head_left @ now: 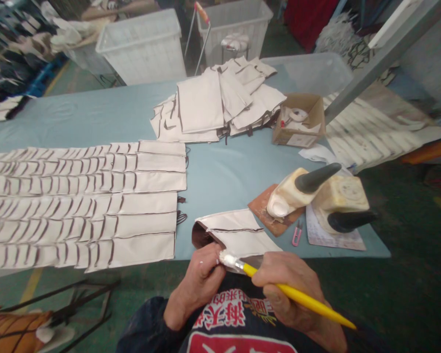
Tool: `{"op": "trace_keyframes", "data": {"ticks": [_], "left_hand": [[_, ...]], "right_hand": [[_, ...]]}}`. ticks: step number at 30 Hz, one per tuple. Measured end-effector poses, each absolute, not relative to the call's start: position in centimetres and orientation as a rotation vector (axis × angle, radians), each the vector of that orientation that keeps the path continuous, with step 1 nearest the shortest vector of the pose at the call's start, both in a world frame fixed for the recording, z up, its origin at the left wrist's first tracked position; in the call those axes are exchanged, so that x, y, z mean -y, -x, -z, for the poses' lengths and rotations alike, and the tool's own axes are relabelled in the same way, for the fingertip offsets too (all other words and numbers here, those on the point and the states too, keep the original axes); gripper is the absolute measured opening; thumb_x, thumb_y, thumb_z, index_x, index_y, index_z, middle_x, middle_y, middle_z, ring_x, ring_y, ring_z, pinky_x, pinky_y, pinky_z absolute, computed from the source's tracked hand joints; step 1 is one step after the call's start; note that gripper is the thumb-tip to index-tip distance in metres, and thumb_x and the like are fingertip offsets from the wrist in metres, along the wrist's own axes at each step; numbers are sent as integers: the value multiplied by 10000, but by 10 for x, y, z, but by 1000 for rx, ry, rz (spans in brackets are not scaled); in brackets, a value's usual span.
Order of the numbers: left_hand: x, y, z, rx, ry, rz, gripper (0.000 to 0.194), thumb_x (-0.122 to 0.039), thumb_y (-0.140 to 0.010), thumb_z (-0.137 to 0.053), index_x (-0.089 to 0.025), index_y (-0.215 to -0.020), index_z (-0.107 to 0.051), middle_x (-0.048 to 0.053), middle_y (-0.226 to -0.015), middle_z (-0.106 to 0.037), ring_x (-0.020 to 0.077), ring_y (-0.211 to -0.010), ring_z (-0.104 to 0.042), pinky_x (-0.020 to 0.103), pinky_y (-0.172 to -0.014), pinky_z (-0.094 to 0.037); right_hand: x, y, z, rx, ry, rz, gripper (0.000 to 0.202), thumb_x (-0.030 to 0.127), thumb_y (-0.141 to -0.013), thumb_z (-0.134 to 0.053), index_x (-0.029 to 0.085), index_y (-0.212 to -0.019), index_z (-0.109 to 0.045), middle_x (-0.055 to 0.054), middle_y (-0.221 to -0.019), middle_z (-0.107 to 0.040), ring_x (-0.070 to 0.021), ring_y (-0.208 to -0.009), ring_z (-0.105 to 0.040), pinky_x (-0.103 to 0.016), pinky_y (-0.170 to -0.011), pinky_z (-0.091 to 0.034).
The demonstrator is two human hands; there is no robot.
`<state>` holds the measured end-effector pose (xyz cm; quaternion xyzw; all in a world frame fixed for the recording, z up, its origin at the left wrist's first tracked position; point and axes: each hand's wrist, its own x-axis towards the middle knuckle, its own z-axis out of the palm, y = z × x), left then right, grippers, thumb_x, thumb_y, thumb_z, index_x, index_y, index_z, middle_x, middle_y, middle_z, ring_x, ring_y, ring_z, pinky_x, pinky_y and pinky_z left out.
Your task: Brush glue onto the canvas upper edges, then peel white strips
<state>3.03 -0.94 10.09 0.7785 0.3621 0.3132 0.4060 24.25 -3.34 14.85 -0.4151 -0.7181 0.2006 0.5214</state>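
hands point(200, 274) curled (right point(294, 282) around brush point(308, 302))

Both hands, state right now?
Left hand: closed, pinching the edge of the pale fabric piece.
Right hand: closed on the yellow brush, bristles beside the left fingertips.

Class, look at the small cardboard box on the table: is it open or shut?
Open: no lid covers the cardboard box, and a white roll shows inside it.
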Motion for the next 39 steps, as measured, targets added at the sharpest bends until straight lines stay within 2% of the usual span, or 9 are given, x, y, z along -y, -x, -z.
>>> {"op": "trace_keyframes", "data": {"ticks": [4, 8, 17, 23, 27, 32, 39], "left_hand": [[12, -28, -102, -911, -2008, -849, 278, -35, -937, -397, -220, -793, -547, 22, -713, -604, 158, -682, -513, 290, -646, -392], [15, -27, -102, -883, -2032, -873, 277, -29, -939, -407, -224, -848, -581, 21, -716, -607, 164, -690, -525, 290, -644, -394], [22, -28, -103, -901, -1980, -876, 271, 0, -921, -451, -226, -870, -591, 25, -749, -616, 168, -725, -539, 282, -661, -383], [24, -33, -102, -939, -2000, -900, 273, -4, -916, -423, -218, -791, -539, 6, -707, -551, 156, -673, -487, 281, -632, -356], [24, -38, -101, -930, -1988, -895, 259, -4, -938, -433, -215, -860, -562, 3, -751, -572, 142, -702, -513, 264, -644, -374], [22, -47, -103, -894, -2008, -986, 272, 14, -923, -424, -218, -797, -488, -23, -721, -509, 125, -669, -464, 250, -612, -349], [19, -57, -101, -890, -2019, -937, 270, 10, -922, -404, -209, -827, -531, -16, -737, -526, 126, -679, -470, 243, -616, -357]], "right_hand": [[33, -246, -150, 1647, 1095, -425, 285, 315, -1072, -461, 239, -853, -626, 33, -613, -664, -118, -501, -619, -242, -522, -493], [37, -245, -154, 1785, 960, -436, 320, 346, -1089, -424, 243, -846, -605, 45, -567, -631, -113, -467, -587, -248, -515, -480], [48, -241, -151, 1804, 984, -415, 308, 351, -1104, -381, 246, -881, -565, 59, -578, -621, -103, -467, -574, -249, -516, -470], [48, -247, -157, 1740, 1074, -383, 284, 309, -1096, -405, 244, -876, -574, 52, -596, -641, -104, -485, -609, -230, -524, -495], [52, -249, -151, 1680, 1056, -480, 300, 324, -1087, -417, 238, -857, -590, 38, -602, -635, -115, -489, -597, -246, -516, -479], [58, -274, -126, 1479, 1205, -616, 236, 305, -1039, -508, 226, -877, -659, 27, -596, -595, -129, -489, -558, -250, -479, -444], [56, -277, -122, 1338, 1218, -791, 323, 394, -1042, -506, 222, -846, -696, 32, -535, -515, -140, -472, -510, -265, -471, -430]]}}
